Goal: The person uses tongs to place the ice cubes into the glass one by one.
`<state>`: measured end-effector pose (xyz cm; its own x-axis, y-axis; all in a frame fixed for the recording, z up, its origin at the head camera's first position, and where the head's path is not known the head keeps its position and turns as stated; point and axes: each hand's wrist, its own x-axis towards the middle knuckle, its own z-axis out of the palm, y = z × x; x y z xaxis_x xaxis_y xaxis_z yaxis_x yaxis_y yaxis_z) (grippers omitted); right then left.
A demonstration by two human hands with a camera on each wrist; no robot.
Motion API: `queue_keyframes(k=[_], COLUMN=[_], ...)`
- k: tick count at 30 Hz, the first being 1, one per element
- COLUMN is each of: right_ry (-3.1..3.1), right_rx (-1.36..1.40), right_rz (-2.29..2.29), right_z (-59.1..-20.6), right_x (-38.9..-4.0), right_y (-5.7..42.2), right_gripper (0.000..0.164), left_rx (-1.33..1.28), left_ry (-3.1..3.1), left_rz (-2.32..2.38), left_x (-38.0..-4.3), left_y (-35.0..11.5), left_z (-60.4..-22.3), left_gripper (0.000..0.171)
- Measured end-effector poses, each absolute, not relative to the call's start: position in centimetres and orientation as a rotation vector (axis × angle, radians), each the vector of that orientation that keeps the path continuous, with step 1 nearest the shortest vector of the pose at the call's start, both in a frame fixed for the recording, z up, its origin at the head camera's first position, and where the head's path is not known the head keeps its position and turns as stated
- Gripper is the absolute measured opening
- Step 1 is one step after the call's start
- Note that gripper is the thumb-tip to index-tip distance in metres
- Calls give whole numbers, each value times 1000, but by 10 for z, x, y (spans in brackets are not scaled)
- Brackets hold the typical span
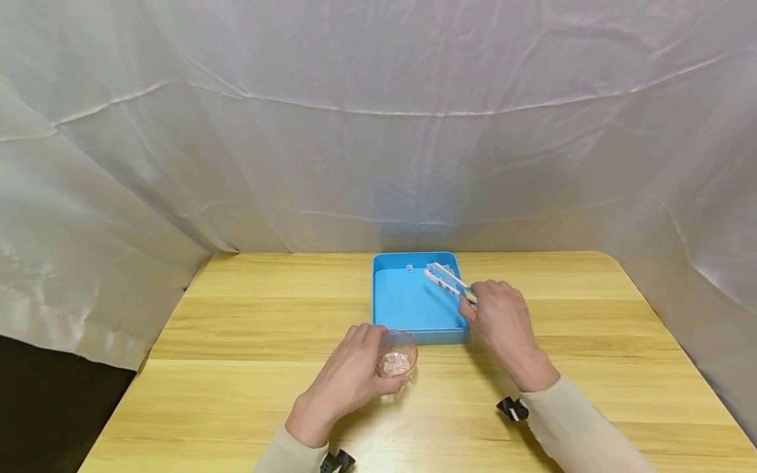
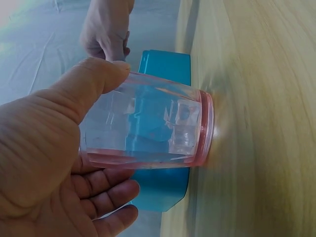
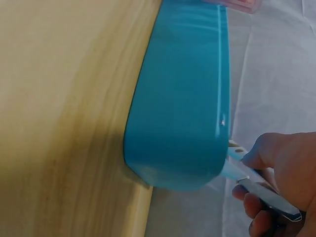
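Note:
My left hand (image 1: 353, 366) grips a clear pinkish cup (image 1: 397, 345) by its side, in front of the blue tray (image 1: 421, 330). Several clear cubes (image 2: 185, 127) lie at the bottom of the cup. With my right hand (image 1: 503, 320) I hold a pair of tongs (image 1: 440, 282) with white tips, reaching over the tray's right side. Near the tong tips, a few clear cubes (image 1: 410, 269) sit along the tray's far side. Whether the tips pinch a cube cannot be made out. In the right wrist view, the tray wall hides the tong tips.
A light wooden table (image 1: 266, 328) carries the tray and cup. A pale grey curtain (image 1: 378, 164) hangs behind the table and along both sides. The tray's raised walls stand between its inside and the cup.

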<state>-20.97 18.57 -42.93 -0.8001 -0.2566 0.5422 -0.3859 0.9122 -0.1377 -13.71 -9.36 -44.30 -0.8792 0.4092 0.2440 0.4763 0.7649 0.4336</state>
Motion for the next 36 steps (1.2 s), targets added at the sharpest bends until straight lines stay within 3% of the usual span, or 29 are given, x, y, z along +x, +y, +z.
queue_keyframes(k=[13,36], right_ry=[-2577,-2635], right_rx=[370,335], right_rz=[245,197], right_z=[-439,-438], right_x=[-214,-208], right_y=[177,170], right_gripper=[33,36], left_rx=[-713,-709], left_ry=[-2823,-2833], left_rz=[-764,-776], left_x=[-137,-136], left_y=[-94,-93], left_z=[-445,-444], left_gripper=[73,72])
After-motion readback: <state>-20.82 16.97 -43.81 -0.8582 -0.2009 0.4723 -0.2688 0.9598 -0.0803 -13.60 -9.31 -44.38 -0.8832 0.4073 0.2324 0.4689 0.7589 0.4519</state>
